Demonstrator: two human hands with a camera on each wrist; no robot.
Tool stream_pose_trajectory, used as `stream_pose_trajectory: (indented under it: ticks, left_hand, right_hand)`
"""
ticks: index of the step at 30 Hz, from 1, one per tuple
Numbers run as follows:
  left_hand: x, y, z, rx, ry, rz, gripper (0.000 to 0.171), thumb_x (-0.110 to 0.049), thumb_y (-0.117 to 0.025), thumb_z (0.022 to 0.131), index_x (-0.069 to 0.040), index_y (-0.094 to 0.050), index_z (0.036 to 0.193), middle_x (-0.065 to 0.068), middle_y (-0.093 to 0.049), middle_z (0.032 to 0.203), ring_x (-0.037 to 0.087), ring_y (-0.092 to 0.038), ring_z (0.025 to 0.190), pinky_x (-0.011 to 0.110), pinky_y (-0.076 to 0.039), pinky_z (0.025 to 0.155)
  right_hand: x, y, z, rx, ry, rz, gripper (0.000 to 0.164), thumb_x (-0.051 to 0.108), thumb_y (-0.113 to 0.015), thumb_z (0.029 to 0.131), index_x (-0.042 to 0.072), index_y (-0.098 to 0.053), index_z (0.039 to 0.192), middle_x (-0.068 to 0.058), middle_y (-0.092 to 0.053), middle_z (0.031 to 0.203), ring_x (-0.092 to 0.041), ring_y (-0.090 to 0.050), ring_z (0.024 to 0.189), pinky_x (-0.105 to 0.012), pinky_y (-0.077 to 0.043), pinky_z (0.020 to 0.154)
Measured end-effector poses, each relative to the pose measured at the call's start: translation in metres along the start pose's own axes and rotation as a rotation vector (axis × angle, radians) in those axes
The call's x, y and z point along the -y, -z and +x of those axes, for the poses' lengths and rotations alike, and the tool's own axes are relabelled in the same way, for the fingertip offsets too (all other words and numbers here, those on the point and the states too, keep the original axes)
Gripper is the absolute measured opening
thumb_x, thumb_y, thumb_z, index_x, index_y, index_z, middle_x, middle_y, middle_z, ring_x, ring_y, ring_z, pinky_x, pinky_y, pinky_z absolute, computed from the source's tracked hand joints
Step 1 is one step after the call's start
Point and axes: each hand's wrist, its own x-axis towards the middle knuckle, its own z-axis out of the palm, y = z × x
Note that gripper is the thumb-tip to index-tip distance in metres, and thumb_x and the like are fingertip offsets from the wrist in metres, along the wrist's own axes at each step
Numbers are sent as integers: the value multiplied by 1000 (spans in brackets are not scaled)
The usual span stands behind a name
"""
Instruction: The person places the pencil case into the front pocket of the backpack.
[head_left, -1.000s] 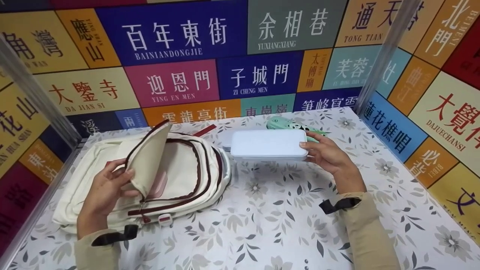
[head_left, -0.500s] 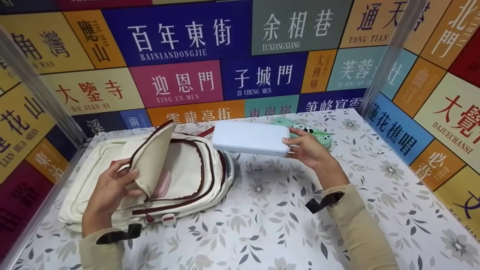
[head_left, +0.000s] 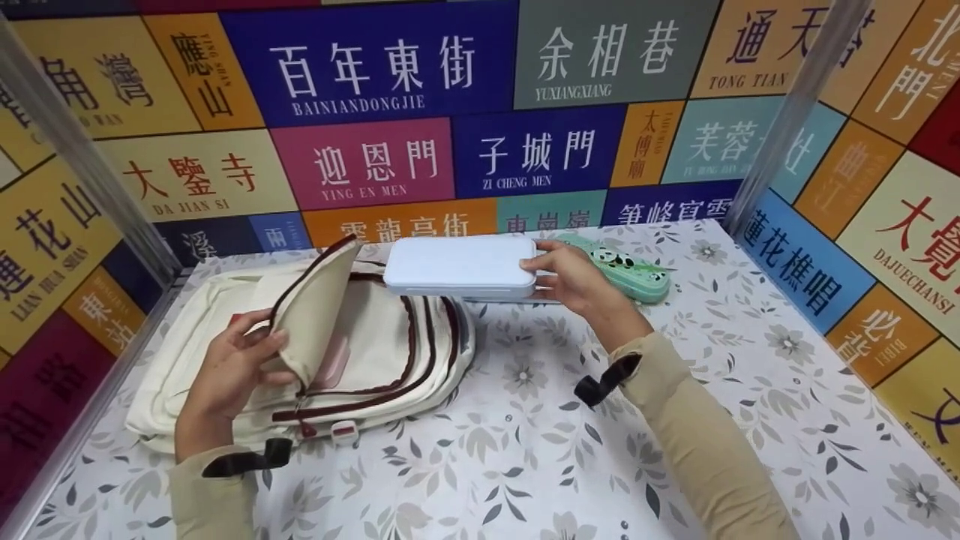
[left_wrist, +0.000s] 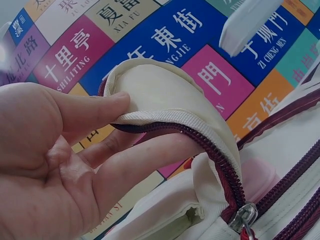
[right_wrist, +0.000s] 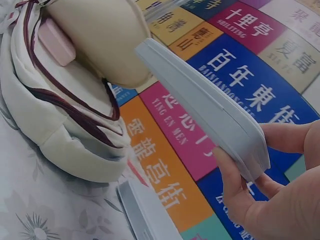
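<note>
A cream backpack (head_left: 202, 315) with dark red zips lies on the table, its front pocket unzipped. My left hand (head_left: 232, 367) pinches the edge of the pocket flap (head_left: 319, 307) between thumb and fingers and holds it up. Inside the pocket is a pink, rounded object (right_wrist: 56, 41), partly hidden. My right hand (head_left: 577, 281) grips the right end of a pale blue-white pencil case (head_left: 457, 262), a flat box with rounded corners. In the head view this case overlaps the pocket's far right edge; the right wrist view shows it raised and apart from the backpack.
A second pale box (right_wrist: 145, 210) lies on the table beside the backpack, mostly hidden in the head view. Behind my right hand sits a green panda-print case (head_left: 626, 266). Sign-printed panels (head_left: 375, 165) wall the flower-patterned table (head_left: 525, 442) at the back and sides.
My right hand has carried the pale pencil case leftward, from beside the backpack to over its right edge in the head view. The left hand keeps the flap up.
</note>
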Motion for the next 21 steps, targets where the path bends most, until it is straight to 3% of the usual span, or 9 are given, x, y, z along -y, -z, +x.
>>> stream_pose_trajectory:
  ticks: [6, 14, 21]
  left_hand:
    - [1, 0, 0, -3, 6, 1, 27, -5, -62, 98, -27, -59, 113, -5, -59, 92, 9, -61, 82, 30, -65, 57]
    - [-1, 0, -1, 4, -7, 11, 27, -5, -61, 99, -26, -58, 115, -5, -60, 93, 10, -66, 76, 30, -64, 57]
    - [-1, -1, 0, -3, -14, 5, 27, -4, -61, 98, -28, -60, 111, -4, -61, 92, 13, -69, 70, 30, -64, 55]
  right_hand:
    - [-11, -29, 17, -2, -35, -7, 69, 4, -61, 95, 11, -29, 157, -16, -49, 144, -27, -61, 110, -35, -58, 83]
    - [-26, -55, 38, -14, -42, -82, 65, 7, -66, 93, 13, -40, 152, -14, -60, 125, -20, -67, 85, -27, -57, 64]
    - [-36, -77, 44, -37, -51, -139, 66, 5, -67, 91, 13, -41, 152, -16, -60, 134, -23, -66, 97, -26, -56, 62]
